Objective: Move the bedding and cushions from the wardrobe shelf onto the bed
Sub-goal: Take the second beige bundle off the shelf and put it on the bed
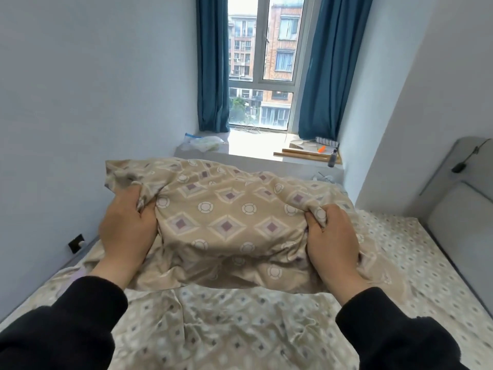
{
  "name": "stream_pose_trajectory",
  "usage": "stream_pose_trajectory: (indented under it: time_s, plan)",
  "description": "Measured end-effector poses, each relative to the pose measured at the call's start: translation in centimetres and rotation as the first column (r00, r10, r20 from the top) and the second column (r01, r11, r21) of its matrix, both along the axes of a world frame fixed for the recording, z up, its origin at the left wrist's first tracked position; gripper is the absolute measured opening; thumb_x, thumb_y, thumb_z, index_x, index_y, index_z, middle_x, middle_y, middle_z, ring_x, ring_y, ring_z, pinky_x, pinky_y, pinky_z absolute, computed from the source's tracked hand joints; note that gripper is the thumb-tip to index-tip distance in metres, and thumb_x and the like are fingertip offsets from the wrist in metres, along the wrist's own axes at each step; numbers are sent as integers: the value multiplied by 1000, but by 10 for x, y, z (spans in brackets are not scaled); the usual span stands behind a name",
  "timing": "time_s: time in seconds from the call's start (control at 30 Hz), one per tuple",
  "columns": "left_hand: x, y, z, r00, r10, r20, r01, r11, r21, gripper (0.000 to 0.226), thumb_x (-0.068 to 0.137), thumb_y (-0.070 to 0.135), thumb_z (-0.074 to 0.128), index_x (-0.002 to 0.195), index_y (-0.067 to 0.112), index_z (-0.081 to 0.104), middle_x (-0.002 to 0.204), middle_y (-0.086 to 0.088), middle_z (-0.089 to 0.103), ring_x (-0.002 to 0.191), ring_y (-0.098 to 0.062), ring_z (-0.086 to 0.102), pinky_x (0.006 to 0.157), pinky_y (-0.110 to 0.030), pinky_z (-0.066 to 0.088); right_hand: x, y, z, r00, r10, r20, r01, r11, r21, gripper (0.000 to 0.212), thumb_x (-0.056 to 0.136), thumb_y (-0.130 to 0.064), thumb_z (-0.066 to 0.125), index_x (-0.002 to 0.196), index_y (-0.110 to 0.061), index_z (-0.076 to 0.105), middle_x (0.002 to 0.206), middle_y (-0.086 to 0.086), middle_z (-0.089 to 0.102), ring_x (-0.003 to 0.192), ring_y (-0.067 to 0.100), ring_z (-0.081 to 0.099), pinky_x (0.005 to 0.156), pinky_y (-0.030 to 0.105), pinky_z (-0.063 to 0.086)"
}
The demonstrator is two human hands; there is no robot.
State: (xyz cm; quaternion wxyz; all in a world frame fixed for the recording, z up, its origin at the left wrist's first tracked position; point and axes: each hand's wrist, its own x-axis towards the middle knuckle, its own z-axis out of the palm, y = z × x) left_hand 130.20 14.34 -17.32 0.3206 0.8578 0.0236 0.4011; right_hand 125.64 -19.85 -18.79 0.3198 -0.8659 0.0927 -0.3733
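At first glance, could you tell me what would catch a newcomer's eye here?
The beige patterned pillow dominates mid-frame, bunched at its sides by the left hand and right hand just above the bed. Behind it, a bright window between blue curtains shows brick buildings, and tools clutter the sill at right.

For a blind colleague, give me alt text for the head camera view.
Two hands, left hand and right hand, grip a beige patterned pillow by its ends above a bed with matching bedding. Beyond, a window has blue curtains.
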Motion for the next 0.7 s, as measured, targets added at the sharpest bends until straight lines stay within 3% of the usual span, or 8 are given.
stream_pose_trajectory:
  time_s: [0.43, 0.7]
  plan:
    - [94, -14, -233, 966, -136, -220, 152, 987, 57, 4, 92, 22, 52, 89, 19, 51, 87, -4, 54, 80, -27, 50, 63, -35, 34, 49, -7, -233, 976, -101, -194, 103, 995, 2, 23, 92, -46, 46, 86, -24, 46, 85, -2, 50, 77, 22, 49, 65, 41, 43]
    - [120, -24, -365, 923, -175, -344, 208, 976, 62, 5, 93, 24, 50, 92, 18, 52, 91, -5, 55, 82, -27, 51, 64, -36, 36, 61, -17, -362, 947, -96, -307, 104, 995, 9, 18, 95, -35, 51, 92, -17, 51, 89, 3, 48, 82, 24, 47, 71, 41, 42]
